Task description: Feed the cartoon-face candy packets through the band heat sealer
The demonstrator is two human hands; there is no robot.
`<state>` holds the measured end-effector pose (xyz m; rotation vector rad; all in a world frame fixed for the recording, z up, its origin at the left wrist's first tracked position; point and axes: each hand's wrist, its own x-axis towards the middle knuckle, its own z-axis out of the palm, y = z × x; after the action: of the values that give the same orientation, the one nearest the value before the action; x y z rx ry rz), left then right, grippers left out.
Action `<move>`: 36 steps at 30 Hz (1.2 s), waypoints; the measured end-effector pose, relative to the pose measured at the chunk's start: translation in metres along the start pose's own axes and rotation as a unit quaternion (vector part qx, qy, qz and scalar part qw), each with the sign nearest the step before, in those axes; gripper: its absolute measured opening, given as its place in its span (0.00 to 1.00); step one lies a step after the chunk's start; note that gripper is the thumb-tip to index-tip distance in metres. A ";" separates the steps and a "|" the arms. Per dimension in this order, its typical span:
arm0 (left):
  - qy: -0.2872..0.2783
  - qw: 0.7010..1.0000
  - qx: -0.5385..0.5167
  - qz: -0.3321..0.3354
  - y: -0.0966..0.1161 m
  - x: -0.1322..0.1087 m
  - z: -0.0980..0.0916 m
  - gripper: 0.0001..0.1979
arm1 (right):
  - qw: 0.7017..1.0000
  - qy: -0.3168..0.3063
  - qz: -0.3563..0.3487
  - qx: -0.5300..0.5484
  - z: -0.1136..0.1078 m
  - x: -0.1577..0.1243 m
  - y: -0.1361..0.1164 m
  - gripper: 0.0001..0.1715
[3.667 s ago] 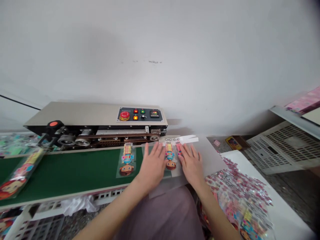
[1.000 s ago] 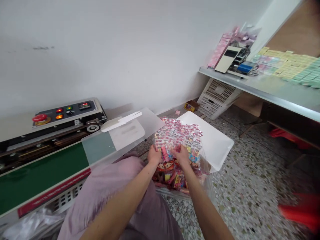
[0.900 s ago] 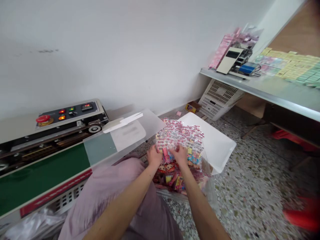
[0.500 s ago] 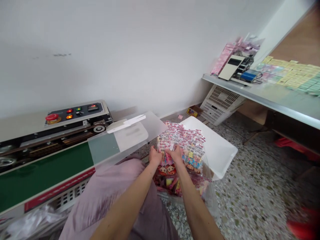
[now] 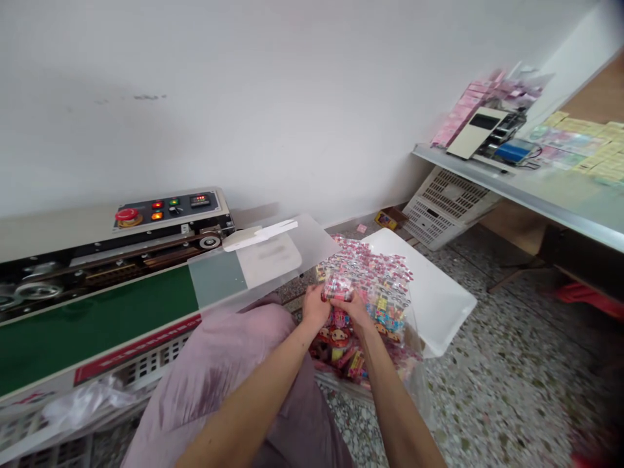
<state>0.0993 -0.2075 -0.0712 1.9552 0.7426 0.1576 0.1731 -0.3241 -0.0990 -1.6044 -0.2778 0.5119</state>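
- The left hand (image 5: 316, 307) and the right hand (image 5: 355, 309) meet over a heap of packets (image 5: 375, 286), fingers curled round a small bundle of packets (image 5: 337, 286) gripped between them.
- The bundle sits just above the heap, at its near-left side, with pink and red print showing through clear wrap.
- The heap lies in a clear bag on a white tray (image 5: 439, 299), filling the tray's left half; the tray's right edge and far corner are bare.
- Left of the hands, a clear plastic sheet (image 5: 273, 257) juts out from the end of a green conveyor belt (image 5: 97, 318), its outer corner close to the heap.
- Behind the belt runs a sealing machine (image 5: 121, 237), with a red button and lit lamps on its control panel (image 5: 168, 207).
- On the floor by the far wall stands a white crate (image 5: 446, 205), under a metal shelf (image 5: 526, 188) that carries pink boxes and a small device.
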 end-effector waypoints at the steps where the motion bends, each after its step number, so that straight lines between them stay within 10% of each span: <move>1: -0.010 1.000 0.000 0.011 0.002 -0.001 -0.001 0.23 | 1.000 0.002 0.012 0.013 -0.003 -0.001 -0.001 0.30; 16: -0.121 0.966 -0.171 0.152 0.023 -0.004 -0.007 0.57 | 0.995 0.019 -0.007 0.096 -0.021 -0.019 -0.066 0.26; 21: -0.039 0.959 -0.211 0.184 0.054 0.004 -0.060 0.42 | 0.990 -0.028 -0.106 0.084 0.019 -0.002 -0.139 0.33; 26: -0.031 0.921 -0.336 0.196 0.053 0.014 -0.141 0.37 | 0.962 -0.238 -0.133 0.031 0.062 0.020 -0.195 0.38; 36: 0.028 0.948 -0.298 0.105 -0.034 0.016 -0.207 0.30 | 0.978 -0.173 -0.039 0.114 0.182 0.029 -0.122 0.36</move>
<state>0.0122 -0.0295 -0.0011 1.4448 0.4478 0.5081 0.1258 -0.1386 0.0103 -1.2728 -0.5221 0.7350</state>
